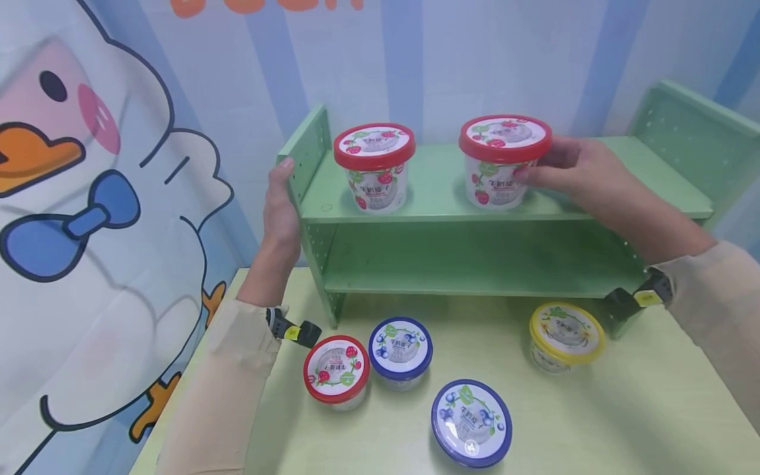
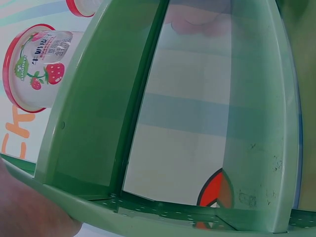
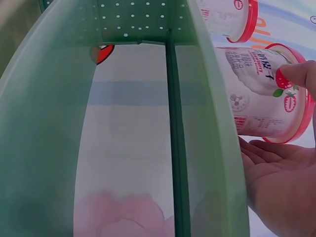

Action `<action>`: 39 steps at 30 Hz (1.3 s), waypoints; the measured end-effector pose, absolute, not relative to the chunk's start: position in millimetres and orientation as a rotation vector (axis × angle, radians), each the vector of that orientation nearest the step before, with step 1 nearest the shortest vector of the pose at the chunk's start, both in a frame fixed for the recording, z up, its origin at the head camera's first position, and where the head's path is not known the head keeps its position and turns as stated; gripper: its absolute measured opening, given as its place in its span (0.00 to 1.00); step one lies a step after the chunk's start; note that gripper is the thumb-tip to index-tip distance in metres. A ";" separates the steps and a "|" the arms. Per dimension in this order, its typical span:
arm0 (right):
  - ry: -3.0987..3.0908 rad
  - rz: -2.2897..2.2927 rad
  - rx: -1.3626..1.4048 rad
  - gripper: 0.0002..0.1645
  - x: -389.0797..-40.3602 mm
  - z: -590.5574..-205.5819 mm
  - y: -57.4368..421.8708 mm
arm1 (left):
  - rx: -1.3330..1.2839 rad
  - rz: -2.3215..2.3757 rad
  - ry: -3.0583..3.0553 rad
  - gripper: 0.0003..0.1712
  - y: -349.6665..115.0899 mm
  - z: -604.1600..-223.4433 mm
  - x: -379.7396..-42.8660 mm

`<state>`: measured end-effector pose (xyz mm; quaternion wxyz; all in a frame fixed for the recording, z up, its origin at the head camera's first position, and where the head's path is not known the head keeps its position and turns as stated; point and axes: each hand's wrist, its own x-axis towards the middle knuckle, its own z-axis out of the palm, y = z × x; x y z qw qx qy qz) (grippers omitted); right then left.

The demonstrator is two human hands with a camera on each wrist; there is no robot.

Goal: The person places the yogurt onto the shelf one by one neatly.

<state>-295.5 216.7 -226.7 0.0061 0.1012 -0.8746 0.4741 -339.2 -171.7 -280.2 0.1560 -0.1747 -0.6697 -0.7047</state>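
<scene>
The right hand (image 1: 574,169) pinches a white round tub with a red lid (image 1: 497,183) on the top board of a green two-tier shelf (image 1: 435,191). The left hand (image 1: 282,214) touches the shelf's left end; its grip, partly hidden, I cannot tell.

The head view is bright and quite even. Soft shadows lie on the pale yellow smooth tabletop (image 1: 629,402), and a small glare shines on the front round white lid with blue rim (image 1: 472,423). Both wrist views look dimmer and greyer, and there the light green perforated shelf unit (image 2: 264,103) curves from lens distortion.
</scene>
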 end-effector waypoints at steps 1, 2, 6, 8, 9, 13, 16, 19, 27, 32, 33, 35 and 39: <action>-2.738 1.474 0.309 0.46 -295.4 -226.3 217.4 | -0.504 -2.016 -1.917 0.35 -171.5 -280.4 -339.1; -2.737 1.464 0.303 0.47 -295.1 -225.9 218.0 | -0.509 -2.018 -1.915 0.35 -171.4 -280.4 -338.9; -2.739 1.429 0.284 0.47 -292.1 -224.3 219.9 | -0.533 -2.022 -1.903 0.35 -171.3 -280.3 -337.7; -2.738 1.426 0.291 0.47 -289.9 -224.2 220.3 | -0.545 -2.031 -1.893 0.35 -171.4 -280.1 -337.6; -2.736 1.426 0.295 0.47 -288.8 -224.3 220.5 | -0.545 -2.033 -1.891 0.35 -171.5 -280.2 -337.7; -2.704 1.445 0.339 0.45 -285.3 -226.7 221.2 | -0.540 -2.037 -1.890 0.35 -172.0 -280.3 -337.9; -2.681 1.472 0.362 0.45 -283.8 -228.5 221.9 | -0.529 -2.031 -1.900 0.35 -172.4 -280.0 -337.5; -2.657 1.500 0.375 0.45 -282.6 -229.9 223.5 | -0.522 -2.030 -1.905 0.34 -172.5 -279.6 -337.6; -2.639 1.516 0.368 0.44 -276.3 -232.4 229.1 | -0.554 -2.044 -1.880 0.34 -170.6 -279.2 -338.0; -2.621 1.529 0.364 0.42 -272.1 -234.7 233.4 | -0.542 -2.058 -1.886 0.35 -169.0 -279.0 -338.9; -2.618 1.527 0.366 0.41 -271.0 -235.2 234.3 | -0.539 -2.061 -1.887 0.35 -168.8 -279.0 -338.9; -2.609 1.525 0.384 0.40 -269.0 -236.1 235.4 | -0.543 -2.068 -1.879 0.35 -168.8 -279.1 -338.9; -2.588 1.527 0.418 0.38 -264.2 -237.5 237.5 | -0.540 -2.069 -1.868 0.35 -169.8 -279.4 -338.1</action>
